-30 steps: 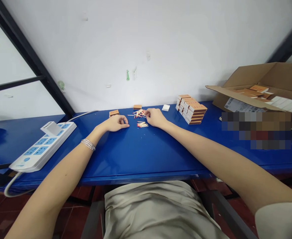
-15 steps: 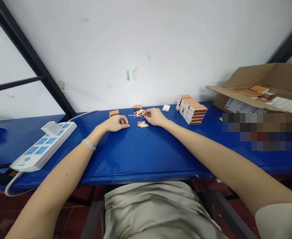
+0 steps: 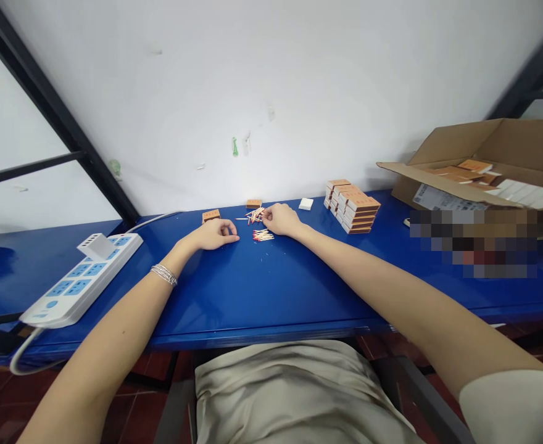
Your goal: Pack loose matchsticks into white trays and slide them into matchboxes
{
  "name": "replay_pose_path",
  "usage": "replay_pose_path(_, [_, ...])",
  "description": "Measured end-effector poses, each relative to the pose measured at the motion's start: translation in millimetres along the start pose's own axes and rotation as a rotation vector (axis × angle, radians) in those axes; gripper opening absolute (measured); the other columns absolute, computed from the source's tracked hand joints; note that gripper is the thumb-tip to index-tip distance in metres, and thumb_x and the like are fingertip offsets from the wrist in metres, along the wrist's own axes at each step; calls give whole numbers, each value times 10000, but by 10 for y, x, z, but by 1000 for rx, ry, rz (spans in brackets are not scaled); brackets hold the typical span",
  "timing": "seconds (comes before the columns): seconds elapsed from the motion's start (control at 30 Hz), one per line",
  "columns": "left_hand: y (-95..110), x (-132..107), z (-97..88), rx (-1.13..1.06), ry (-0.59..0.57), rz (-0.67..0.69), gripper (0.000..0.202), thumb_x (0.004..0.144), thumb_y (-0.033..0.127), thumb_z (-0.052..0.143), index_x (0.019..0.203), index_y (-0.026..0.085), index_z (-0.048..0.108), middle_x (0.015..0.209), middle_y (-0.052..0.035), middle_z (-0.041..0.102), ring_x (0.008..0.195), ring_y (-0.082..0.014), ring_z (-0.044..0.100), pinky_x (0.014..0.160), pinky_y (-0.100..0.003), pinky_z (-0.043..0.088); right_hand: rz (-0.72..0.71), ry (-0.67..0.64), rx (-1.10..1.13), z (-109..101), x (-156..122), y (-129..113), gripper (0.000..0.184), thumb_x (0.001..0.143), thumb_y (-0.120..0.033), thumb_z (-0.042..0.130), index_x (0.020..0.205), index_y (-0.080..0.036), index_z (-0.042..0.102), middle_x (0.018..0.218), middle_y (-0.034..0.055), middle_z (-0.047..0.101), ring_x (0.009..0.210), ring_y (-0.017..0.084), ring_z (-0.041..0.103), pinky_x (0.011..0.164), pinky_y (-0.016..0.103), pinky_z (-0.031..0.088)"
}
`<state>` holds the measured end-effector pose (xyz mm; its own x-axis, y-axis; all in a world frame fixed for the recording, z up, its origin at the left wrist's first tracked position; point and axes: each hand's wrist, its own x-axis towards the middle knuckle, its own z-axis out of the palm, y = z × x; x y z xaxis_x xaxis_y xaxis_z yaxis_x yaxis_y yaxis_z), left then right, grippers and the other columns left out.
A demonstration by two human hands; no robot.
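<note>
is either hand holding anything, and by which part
The left hand holds nothing visible; whether the right hand grips any loose red-tipped wooden matches cannot be told.

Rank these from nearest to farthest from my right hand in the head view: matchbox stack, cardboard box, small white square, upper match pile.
1. Upper match pile: right by your right hand, on its left.
2. Small white square: just beyond it, slightly right.
3. Matchbox stack: farther right.
4. Cardboard box: far right.

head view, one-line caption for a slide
At a blue table, the right hand meets scattered matches; the left hand rests near a matchbox.
</note>
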<state>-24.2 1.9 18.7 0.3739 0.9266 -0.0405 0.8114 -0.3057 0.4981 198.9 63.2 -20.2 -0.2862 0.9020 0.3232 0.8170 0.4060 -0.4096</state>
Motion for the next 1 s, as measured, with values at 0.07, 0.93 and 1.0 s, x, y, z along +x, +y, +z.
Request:
replay_pose_path(0.07, [3,-1,-3,4,2,3,282,748,423,656,861,168,616,642,-3,574,563,-131,512,550,-263,384,10,-1,1,5,5,-2,146,769,-263,605,785,-233,747,856,63,739,792,215,656,710,294,471])
replay_pose_path(0.93, [-214,91,32,-38,15,49,287,761,434,653,862,171,596,596,31,522,524,-108,453,516,-242,357,51,74,96,-130,92,1,193,858,-209,530,870,-129,705,917,139,730,803,207,661,699,267,443])
replay_pose_path(1.0, [-219,91,29,-38,22,51,284,754,430,663,858,173,602,599,31,528,524,-106,456,515,-238,354,49,85,133,-133,100,28,181,848,-193,540,851,-129,710,870,120,732,773,192,651,681,258,433])
